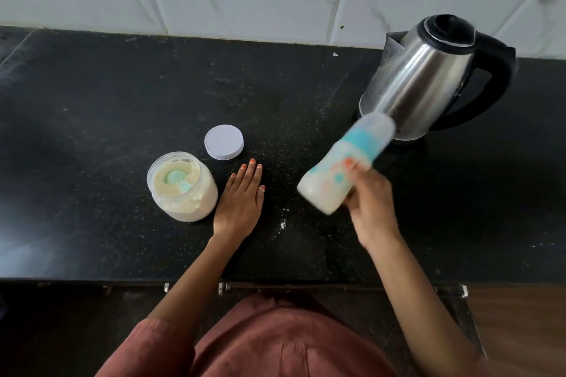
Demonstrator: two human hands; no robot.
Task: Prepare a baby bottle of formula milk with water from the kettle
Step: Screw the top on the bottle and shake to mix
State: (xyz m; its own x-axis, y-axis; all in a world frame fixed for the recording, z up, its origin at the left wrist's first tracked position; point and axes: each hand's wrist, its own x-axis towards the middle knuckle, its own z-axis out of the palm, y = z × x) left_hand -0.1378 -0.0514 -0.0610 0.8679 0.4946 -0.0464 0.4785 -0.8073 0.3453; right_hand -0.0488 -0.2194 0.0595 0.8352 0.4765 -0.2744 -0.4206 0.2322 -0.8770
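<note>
Black speckled stone tabletop (92, 101), white marble-look tiles behind. Steel kettle (428, 76) with black lid and handle stands far right, upright, spout to the left. Formula jar (190, 205) sits centre-left, open and nearly full of pale powder. The baby bottle (343, 162) is off the tabletop, held in the right-hand grip (370, 208), whose fingers and thumb wrap its lower half. It is blurred, so print detail is unreadable; the body looks milky white, with a teal collar and clear cap on. Its long axis runs diagonally, base toward the near left and cap toward the far right, where the cap overlaps the kettle's foot in view; contact cannot be told. The blur suggests shaking to mix, so the task is likely near its end. Left-hand grip (242, 196) lies flat on the tabletop, fingers straight, holding nothing, just beside the jar and between it and the bottle. White jar lid (224, 142) rests beyond those fingertips, so this hand is the nearer for recapping. Teal scoop (177, 180) lies in the powder. Spilt powder grains (282, 224) sit between the hands.
</note>
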